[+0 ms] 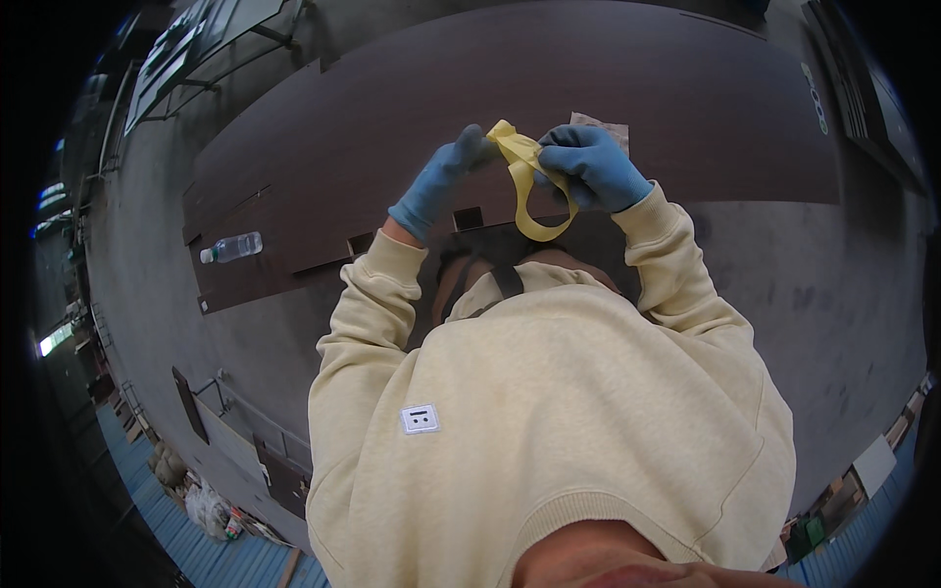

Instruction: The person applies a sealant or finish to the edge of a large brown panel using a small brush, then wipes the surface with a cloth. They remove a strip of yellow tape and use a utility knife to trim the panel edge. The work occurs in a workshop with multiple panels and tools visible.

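Note:
Both of my hands wear blue gloves with greyish fingers. A yellow strip (530, 201), looped and bunched at its upper end, hangs between them above the dark brown panel (470, 78). My left hand (446, 176) is closed, pinching the bunched end with thumb and fingertips. On the other side, my right hand (591, 162) is closed with fingers curled on the strip; some of those fingers are hidden. The strip's loop dangles below my right hand, near the panel's front edge. Its exact kind cannot be made out.
A pale brown sheet (613, 135) lies on the panel behind my right hand. A clear plastic bottle (231, 247) rests on its side at the left. Stacked panels (863, 98) stand far right, and a metal rack (201, 59) far left.

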Demonstrator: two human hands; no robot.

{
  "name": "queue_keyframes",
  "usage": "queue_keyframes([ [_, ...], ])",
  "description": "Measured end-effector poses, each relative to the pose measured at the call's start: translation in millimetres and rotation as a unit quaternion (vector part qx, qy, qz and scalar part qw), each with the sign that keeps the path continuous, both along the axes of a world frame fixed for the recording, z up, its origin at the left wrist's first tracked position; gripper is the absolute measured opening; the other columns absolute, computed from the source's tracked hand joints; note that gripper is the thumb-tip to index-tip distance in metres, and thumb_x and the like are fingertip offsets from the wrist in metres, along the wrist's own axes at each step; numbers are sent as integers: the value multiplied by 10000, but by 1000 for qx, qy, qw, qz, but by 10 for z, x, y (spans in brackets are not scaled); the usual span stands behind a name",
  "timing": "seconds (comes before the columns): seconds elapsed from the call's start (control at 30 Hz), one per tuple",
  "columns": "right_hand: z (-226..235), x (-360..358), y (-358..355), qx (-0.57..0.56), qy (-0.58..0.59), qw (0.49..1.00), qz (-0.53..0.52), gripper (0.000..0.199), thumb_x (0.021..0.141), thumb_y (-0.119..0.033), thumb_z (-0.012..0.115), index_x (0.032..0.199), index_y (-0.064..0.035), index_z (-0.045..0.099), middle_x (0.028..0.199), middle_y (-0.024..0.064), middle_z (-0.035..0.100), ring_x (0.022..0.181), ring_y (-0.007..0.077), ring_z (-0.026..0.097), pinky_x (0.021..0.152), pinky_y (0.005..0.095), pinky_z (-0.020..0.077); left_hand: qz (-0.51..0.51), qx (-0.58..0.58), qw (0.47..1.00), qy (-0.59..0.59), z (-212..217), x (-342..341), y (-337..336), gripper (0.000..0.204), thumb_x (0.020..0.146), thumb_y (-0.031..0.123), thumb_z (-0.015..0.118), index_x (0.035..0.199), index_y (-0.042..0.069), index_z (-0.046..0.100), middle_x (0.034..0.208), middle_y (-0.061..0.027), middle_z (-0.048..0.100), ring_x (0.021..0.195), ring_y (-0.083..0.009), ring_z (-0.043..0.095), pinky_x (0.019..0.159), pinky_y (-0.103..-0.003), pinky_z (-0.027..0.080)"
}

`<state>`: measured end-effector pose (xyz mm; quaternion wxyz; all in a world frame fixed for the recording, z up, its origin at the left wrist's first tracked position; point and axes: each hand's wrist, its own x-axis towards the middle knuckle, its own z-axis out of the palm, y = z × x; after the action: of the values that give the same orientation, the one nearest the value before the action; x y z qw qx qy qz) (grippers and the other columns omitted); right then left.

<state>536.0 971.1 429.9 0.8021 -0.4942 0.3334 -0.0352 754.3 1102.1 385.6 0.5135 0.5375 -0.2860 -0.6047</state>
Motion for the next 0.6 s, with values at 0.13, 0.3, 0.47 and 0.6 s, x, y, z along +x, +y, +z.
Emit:
queue_keyframes([
  [0.13, 1, 66, 80, -19, 17, 1000, 13, 227, 978, -202, 657, 1065, 7, 674, 870, 78, 757, 484, 78, 586, 436, 206, 440, 62, -20, 997, -37, 30, -217, -39, 397, 982, 333, 730, 1176, -12, 759, 1135, -80, 755, 1067, -147, 667, 998, -294, 497],
  [0.3, -235, 43, 261, 6, -78, 997, -12, 513, 1031, -215, 624, 1457, 50, 514, 1308, 225, 663, 1010, 250, 737, 849, 344, 626, 261, -103, 959, -44, 35, -283, -146, 173, 974, 77, 690, 1099, -8, 774, 1033, -71, 781, 967, -135, 696, 945, -303, 538],
  [0.47, -502, -198, 75, 117, -319, 901, -270, 388, 1111, -181, 448, 1423, 25, 550, 1382, 263, 630, 1109, 339, 733, 932, 394, 617, 409, -168, 894, -67, 193, -84, -155, 206, 984, 99, 698, 1144, -14, 761, 1082, -99, 782, 1002, -161, 709, 969, -298, 547],
  [0.6, -532, -524, -218, -149, -107, 835, -519, 336, 1073, -84, 509, 1390, 0, 582, 1334, 256, 657, 1051, 322, 744, 939, 410, 629, 429, -199, 871, -129, 417, 352, -33, 236, 995, 137, 702, 1166, -21, 738, 1168, -155, 759, 1099, -213, 712, 1028, -325, 554],
])
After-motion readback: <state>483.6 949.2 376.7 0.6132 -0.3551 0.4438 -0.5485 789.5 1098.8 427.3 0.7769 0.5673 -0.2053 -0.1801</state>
